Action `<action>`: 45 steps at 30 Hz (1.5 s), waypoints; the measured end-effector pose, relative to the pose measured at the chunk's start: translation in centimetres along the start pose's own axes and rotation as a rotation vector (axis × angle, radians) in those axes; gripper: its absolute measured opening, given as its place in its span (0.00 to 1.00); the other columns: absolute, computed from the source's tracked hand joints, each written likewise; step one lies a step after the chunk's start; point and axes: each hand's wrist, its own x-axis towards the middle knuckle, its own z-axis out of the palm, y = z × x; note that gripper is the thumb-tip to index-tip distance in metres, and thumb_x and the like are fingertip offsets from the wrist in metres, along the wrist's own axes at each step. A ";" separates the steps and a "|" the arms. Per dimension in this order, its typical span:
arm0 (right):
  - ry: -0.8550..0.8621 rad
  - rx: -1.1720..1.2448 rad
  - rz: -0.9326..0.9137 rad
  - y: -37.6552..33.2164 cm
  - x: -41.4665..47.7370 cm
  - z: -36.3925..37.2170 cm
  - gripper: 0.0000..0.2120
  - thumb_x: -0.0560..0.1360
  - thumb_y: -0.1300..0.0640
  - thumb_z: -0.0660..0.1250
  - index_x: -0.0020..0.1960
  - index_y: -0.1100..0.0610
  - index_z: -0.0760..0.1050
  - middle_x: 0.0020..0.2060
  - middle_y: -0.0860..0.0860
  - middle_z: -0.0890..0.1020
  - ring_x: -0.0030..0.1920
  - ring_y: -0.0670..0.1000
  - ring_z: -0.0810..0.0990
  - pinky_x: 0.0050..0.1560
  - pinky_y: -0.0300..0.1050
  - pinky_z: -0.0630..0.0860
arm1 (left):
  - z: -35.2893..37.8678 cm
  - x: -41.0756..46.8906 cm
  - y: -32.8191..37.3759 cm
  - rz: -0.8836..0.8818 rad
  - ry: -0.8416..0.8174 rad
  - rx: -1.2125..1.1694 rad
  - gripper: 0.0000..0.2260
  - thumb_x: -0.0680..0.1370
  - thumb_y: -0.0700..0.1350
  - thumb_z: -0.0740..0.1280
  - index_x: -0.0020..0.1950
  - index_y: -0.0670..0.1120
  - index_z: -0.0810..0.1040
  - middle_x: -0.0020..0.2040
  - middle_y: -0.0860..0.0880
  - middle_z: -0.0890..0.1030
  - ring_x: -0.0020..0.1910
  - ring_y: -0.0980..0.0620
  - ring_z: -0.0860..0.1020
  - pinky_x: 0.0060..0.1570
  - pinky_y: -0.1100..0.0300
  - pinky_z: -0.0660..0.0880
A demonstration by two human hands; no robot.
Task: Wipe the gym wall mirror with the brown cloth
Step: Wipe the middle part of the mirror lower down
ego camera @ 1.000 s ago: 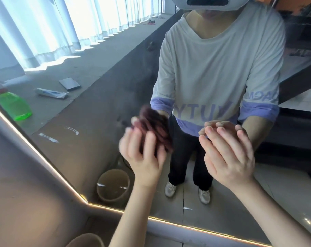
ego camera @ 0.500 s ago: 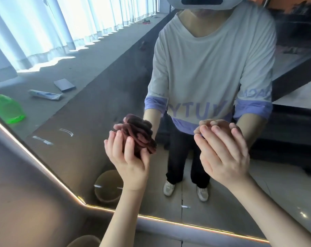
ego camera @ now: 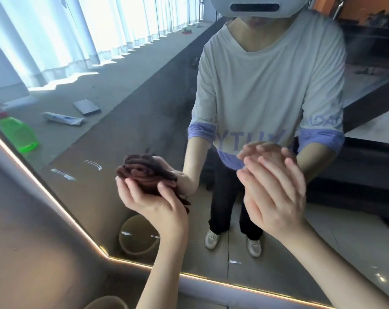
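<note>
Head view: my left hand [ego camera: 153, 200] curls around the bunched dark-brown cloth [ego camera: 144, 175], held at the big light-edged wall mirror [ego camera: 126, 121]. My right hand [ego camera: 276, 192] is flat-fingered, empty, near the glass. I judge I'm mid-wipe; next, press the cloth and sweep toward the white streaks [ego camera: 63, 175].

The brown cloth [ego camera: 149, 177] looks soft and crumpled, matt against the glossy, smooth glass mirror [ego camera: 126, 139].

Reflected grey floor [ego camera: 126, 70]: green bottle [ego camera: 17, 134], white tube [ego camera: 63, 118], dark flat slab [ego camera: 86, 106], beige bucket [ego camera: 138, 239]
</note>
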 end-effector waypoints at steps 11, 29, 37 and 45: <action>0.072 0.013 -0.044 -1.6 4.7 3.2 0.12 0.79 0.62 0.58 0.57 0.57 0.77 0.62 0.53 0.79 0.66 0.53 0.72 0.75 0.53 0.59 | -0.6 0.2 -0.6 0.087 -0.121 0.015 0.22 0.84 0.46 0.55 0.75 0.42 0.54 0.76 0.35 0.55 0.75 0.31 0.57 0.73 0.35 0.57; 0.008 -0.098 -0.105 -3.3 1.3 3.8 0.13 0.81 0.59 0.60 0.63 0.56 0.77 0.64 0.52 0.76 0.68 0.53 0.70 0.74 0.53 0.61 | -0.9 4.6 1.3 0.324 -0.184 0.106 0.21 0.85 0.54 0.51 0.74 0.44 0.55 0.74 0.38 0.58 0.75 0.36 0.57 0.73 0.37 0.59; -0.030 0.042 -0.033 -4.0 1.0 3.6 0.15 0.78 0.62 0.59 0.62 0.56 0.76 0.64 0.52 0.79 0.68 0.53 0.70 0.76 0.53 0.58 | -1.4 4.2 0.0 0.352 -0.199 0.174 0.23 0.85 0.55 0.52 0.75 0.45 0.51 0.75 0.38 0.57 0.75 0.35 0.58 0.74 0.41 0.59; 0.098 -0.040 -0.030 -5.7 7.9 6.2 0.15 0.79 0.62 0.59 0.60 0.57 0.81 0.66 0.53 0.78 0.66 0.53 0.74 0.73 0.56 0.62 | -2.1 6.5 -2.5 0.374 -0.148 0.197 0.21 0.85 0.53 0.52 0.73 0.40 0.59 0.74 0.37 0.58 0.74 0.34 0.60 0.76 0.44 0.56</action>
